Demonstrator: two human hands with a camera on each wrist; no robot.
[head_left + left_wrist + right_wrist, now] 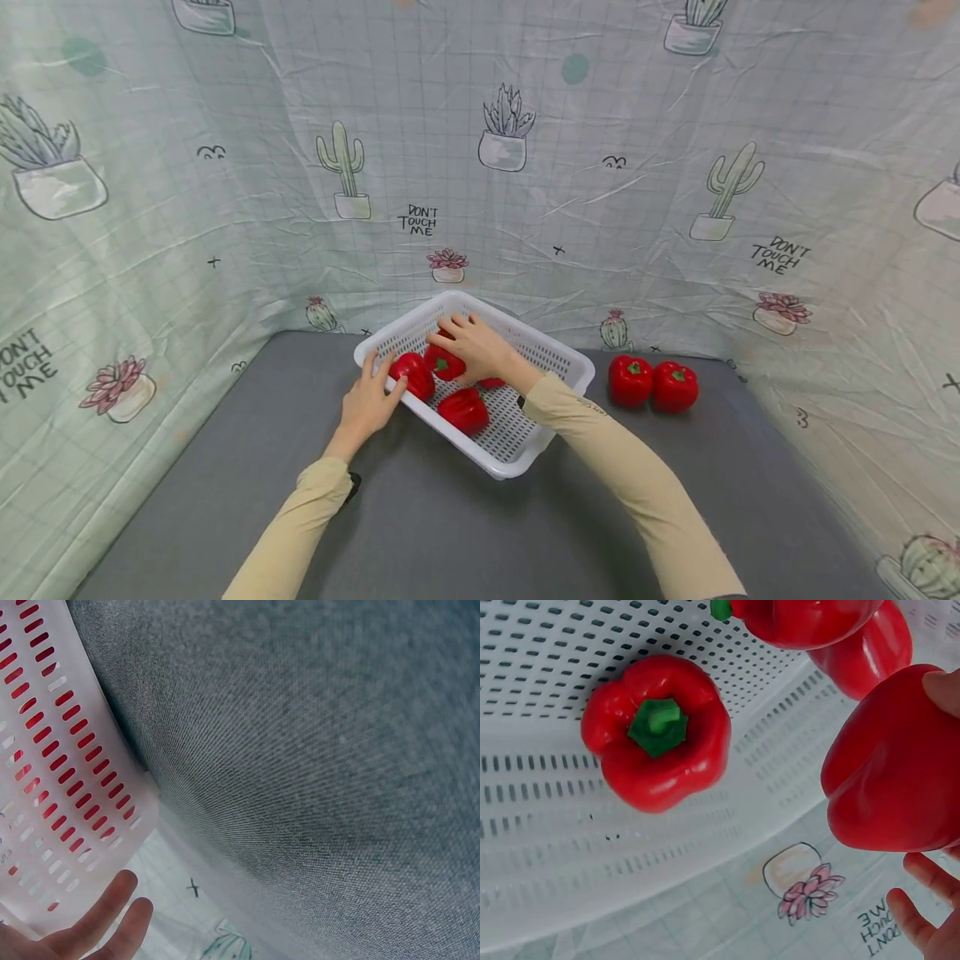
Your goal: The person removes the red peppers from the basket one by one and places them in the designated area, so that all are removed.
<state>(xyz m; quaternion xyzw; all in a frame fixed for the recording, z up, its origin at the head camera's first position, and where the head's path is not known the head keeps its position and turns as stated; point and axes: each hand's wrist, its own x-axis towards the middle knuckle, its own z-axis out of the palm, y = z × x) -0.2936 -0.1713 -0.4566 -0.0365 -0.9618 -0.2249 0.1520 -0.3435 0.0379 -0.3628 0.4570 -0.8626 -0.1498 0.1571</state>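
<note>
In the head view my right hand (480, 346) is over a white perforated plastic basket (558, 358). It grips a red bell pepper (900, 769), its thumb on one side and fingers on the other. Three more red bell peppers lie inside: one near the left corner (411, 377), one by the front wall (463, 411), and one partly hidden under the right forearm (491, 383). My left hand (367, 404) touches the basket's left corner with spread, fairly straight fingers. Two of those fingers (112, 904) show beside the basket's outer wall in the left wrist view.
Two red bell peppers, one left (630, 381) and one right (675, 387), stand side by side on the grey table (450, 533), right of the basket. A cactus-print curtain (480, 208) encloses the table's back and sides, close behind the basket.
</note>
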